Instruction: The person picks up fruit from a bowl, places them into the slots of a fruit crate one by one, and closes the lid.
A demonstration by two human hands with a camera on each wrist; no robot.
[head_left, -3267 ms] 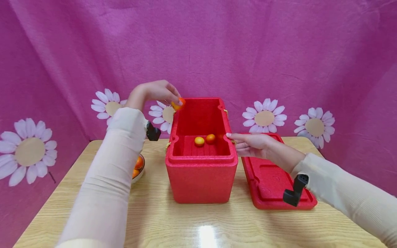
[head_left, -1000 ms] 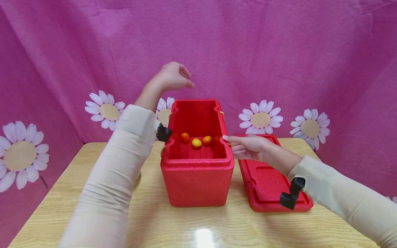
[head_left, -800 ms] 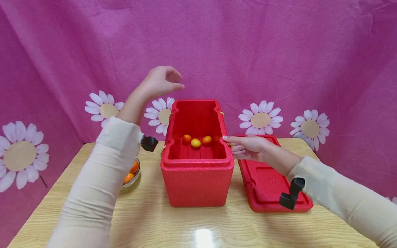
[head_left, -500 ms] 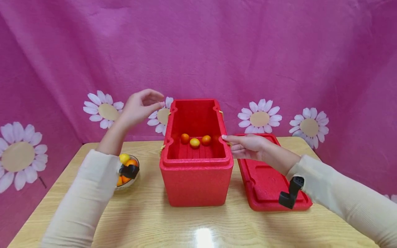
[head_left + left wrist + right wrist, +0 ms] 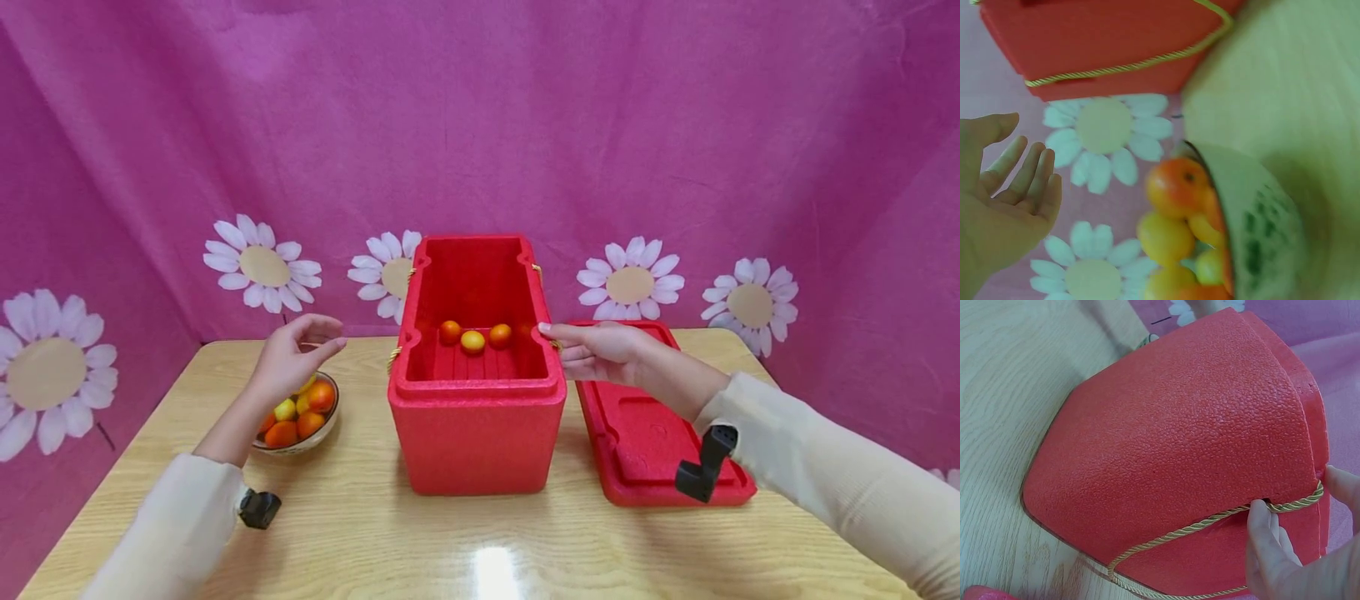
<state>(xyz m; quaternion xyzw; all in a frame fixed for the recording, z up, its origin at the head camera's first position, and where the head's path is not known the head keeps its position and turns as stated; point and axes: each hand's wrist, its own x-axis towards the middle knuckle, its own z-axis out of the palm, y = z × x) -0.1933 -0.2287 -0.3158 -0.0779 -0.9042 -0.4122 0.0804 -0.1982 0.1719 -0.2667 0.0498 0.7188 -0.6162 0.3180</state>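
Observation:
My left hand [image 5: 288,358] hovers just above a bowl [image 5: 303,444] at the left, fingers loosely bent and nothing in them. In the left wrist view, round orange fruits [image 5: 1175,187] and yellow fruits [image 5: 1165,237] fill the patterned bowl. A deep red foam box [image 5: 480,450] stands lidless in the middle. On its floor lie a yellow fruit [image 5: 472,342] and two orange ones. My right hand [image 5: 1310,562] touches the box's right side, thumb at the rim and straight fingers against the outer wall by the gold cord [image 5: 1191,528].
To the right of the box the red lid [image 5: 660,433] lies on the wooden table [image 5: 480,542], partly behind my right forearm. A pink cloth [image 5: 480,117] with white daisies hangs behind and at the sides.
My left hand held an orange-coloured fruit over the box's left rim; that fruit now lies inside. The emptied hand has swung left and down to the bowl. My right hand stays put.

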